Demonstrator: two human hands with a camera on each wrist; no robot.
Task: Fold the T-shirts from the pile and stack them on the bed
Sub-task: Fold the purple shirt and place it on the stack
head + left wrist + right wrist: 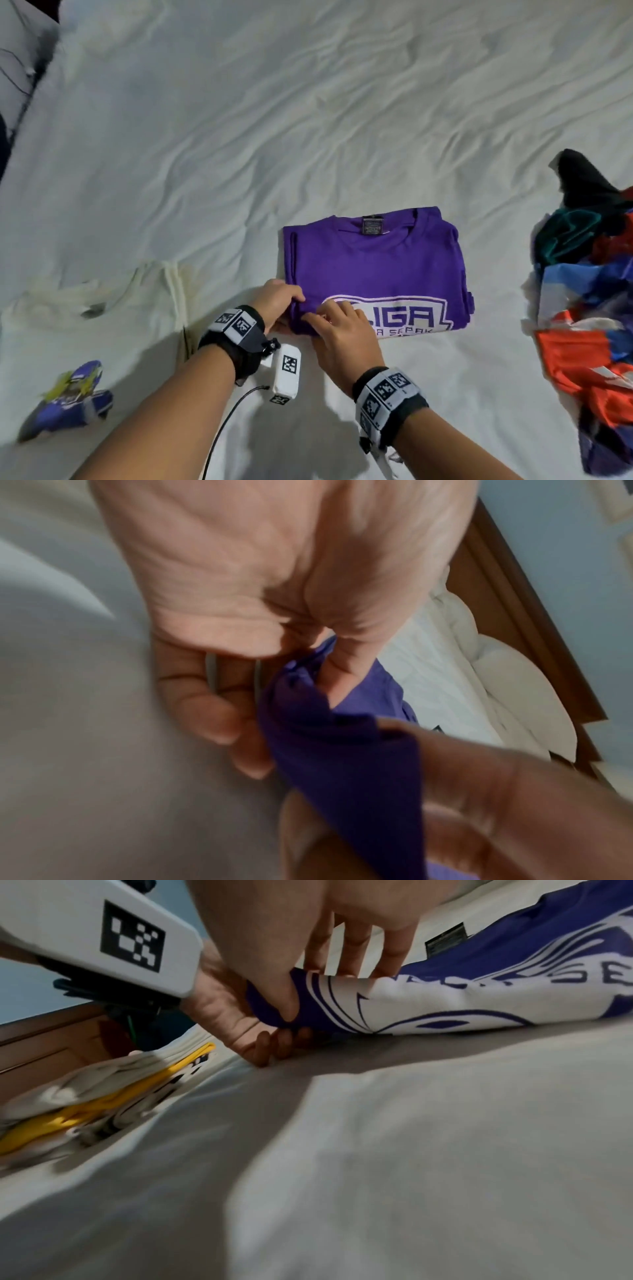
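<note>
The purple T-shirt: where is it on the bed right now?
Head view: the purple T-shirt lies folded mid-bed, between the cream T-shirt and the clothes pile, both hands gripping its near-left corner.

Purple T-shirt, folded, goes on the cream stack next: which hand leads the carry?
Left, probably. The left hand already grips the purple T-shirt at its near-left corner, the side nearest the cream folded T-shirt; the right hand pinches just beside it.

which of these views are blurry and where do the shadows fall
Head view: mostly sharp on the purple T-shirt, softer toward the cream T-shirt at the left edge; forearm shadows fall on the bed sheet below the hands. Left wrist view: heavily blurred, left hand close and soft. Right wrist view: smeared foreground, a broad shadow across the sheet, right hand fairly sharp.
</note>
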